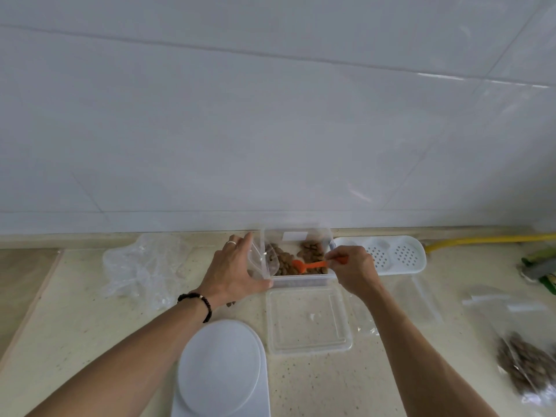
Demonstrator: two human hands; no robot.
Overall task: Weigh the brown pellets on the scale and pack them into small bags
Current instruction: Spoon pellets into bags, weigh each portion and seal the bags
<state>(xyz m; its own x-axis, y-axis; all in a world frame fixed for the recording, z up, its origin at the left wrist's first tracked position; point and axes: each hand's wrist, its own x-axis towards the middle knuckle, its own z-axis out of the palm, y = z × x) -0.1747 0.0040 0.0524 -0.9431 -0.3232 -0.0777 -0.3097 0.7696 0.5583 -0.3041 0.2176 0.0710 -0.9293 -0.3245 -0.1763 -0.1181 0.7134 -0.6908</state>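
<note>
A clear plastic container (301, 279) of brown pellets (310, 251) stands near the wall. My left hand (231, 270) grips a small clear bag (258, 261) against the container's left side; a few pellets show inside the bag. My right hand (353, 267) pinches the handle of an orange spoon (310, 265), whose bowl lies in the pellets. The white scale (222, 371) with its round platform sits close to me, with nothing on it. A filled bag of pellets (523, 365) lies at the far right.
The container's clear lid (308, 322) lies between the scale and the container. Crumpled clear plastic (141, 266) sits at the left. Behind my right hand is a white perforated tray (391, 254). Empty zip bags (421, 299) lie on the right, and a yellow hose (481, 240) runs along the wall.
</note>
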